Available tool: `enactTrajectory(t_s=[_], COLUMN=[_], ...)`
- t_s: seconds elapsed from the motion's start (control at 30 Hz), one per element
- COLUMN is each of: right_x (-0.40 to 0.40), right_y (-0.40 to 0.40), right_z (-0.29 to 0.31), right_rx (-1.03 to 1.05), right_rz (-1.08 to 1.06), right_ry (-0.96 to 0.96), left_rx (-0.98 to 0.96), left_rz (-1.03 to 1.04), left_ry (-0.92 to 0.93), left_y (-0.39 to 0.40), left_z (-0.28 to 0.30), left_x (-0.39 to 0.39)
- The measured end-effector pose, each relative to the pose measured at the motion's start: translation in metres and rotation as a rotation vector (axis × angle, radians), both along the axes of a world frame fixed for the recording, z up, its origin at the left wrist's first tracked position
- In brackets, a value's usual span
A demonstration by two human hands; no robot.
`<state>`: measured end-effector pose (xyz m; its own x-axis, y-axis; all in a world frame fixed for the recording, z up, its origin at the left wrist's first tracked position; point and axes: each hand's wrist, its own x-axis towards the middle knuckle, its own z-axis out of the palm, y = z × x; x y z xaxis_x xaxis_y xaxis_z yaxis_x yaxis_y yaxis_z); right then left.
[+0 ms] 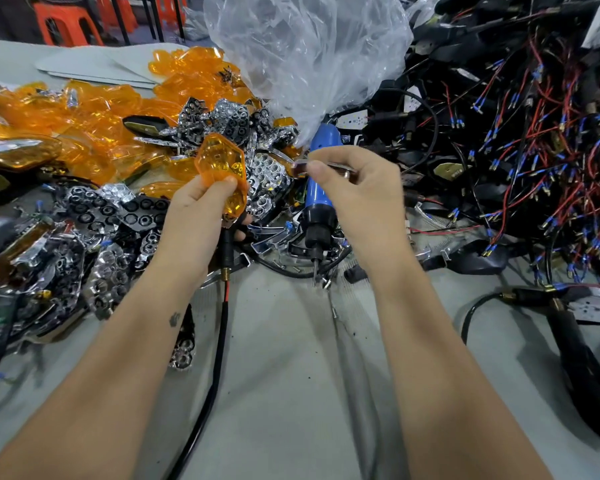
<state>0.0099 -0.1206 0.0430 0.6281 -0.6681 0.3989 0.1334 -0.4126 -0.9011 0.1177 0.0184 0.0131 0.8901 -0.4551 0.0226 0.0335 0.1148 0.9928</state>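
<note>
Gripping the lamp [222, 168] by its lower end, your left hand [201, 209] has its thumb pressed on the orange face and its fingers curled behind. The lamp's long axis runs from 12 to 6 o'clock, leaning a little to the right at the bottom. Its black cable [219, 341] drops straight on toward 6 o'clock over the table [291, 375].

At 3 o'clock from the lamp, near but not touching it, your right hand [354, 181] pinches a small part [300, 167] between thumb and forefinger. The part is too small to identify, and its free end points at 9 o'clock toward the lamp. The gap between the two is what the next move must likely close.

Just behind the right hand stands a blue screwdriver [321, 140], tip toward 6 o'clock, so that hand is the nearer one to it.

Loose orange lenses [94, 116] and chrome reflectors [111, 209] are piled from 9 to 11 o'clock. A clear bag [309, 46] rises at 12 o'clock, and a tangle of wires [534, 150] fills 1 to 3 o'clock. Orange stools [66, 26] show beyond the table.
</note>
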Motion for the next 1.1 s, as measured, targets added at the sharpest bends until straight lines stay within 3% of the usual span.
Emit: enactTrajectory(t_s=[0.43, 0.53, 0.7, 0.87, 1.1], right_x=[0.046, 0.039, 0.047, 0.032, 0.031], right_y=[0.046, 0.046, 0.043, 0.043, 0.036], right_z=[-0.004, -0.011, 0.001, -0.010, -0.007], right_rx=[0.226, 0.121, 0.370, 0.250, 0.374], right_rz=[0.102, 0.047, 0.090, 0.198, 0.404], right_ry=[-0.131, 0.000, 0.172, 0.019, -0.012], left_rx=[-0.021, -0.023, 0.017, 0.063, 0.112], left_rz=[0.013, 0.003, 0.006, -0.038, -0.116], left_ry=[-0.009, -0.041, -0.060, -0.184, -0.266], left_y=[-0.003, -0.002, -0.002, 0.000, 0.005], left_z=[-0.002, -0.004, -0.004, -0.003, 0.001], left_x=[0.001, 0.002, 0.002, -0.001, -0.006])
